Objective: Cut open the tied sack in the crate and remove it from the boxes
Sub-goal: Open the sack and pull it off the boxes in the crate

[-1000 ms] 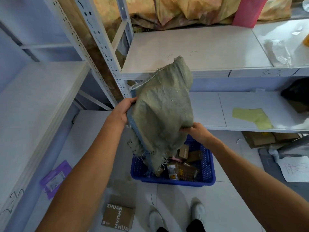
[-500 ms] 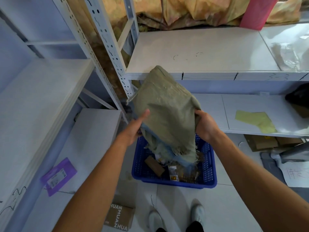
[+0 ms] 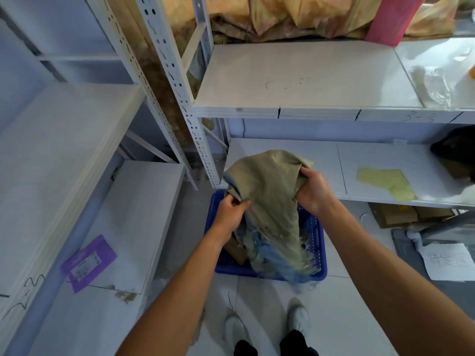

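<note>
So the olive-green woven plastic sack (image 3: 270, 201) is hanging limp above the blue perforated plastic crate (image 3: 314, 242), long axis running roughly top to bottom and leaning a bit toward the lower right. The closed end is bunched up at the top, and the cut, frayed mouth points down, its pale blue-ish loose threads dangling into the crate and over its near rim. The fabric is that coarse woven poly stuff, crinkly with a slight sheen, all folds and creases, clearly with nothing in it.

The left hand (image 3: 227, 211) has its fingers clamped on a pinch of the sack's left edge, and the right hand (image 3: 312, 191) has its fingers wrapped tight around the bunched upper right corner. Under the sack, on the left side of the crate, you can just see a brown cardboard box (image 3: 237, 249); the rest of the crate's contents are hidden by the sack.

The crate sits on the pale tiled floor (image 3: 347, 304) right in front of the white metal shelving (image 3: 295, 80).

Compared with half a second ago, the sack has dropped lower and got more scrunched, and the left hand has gone from an open-ish pose beside it to actually gripping the edge. The right hand still has its grip, up near the top corner.
</note>
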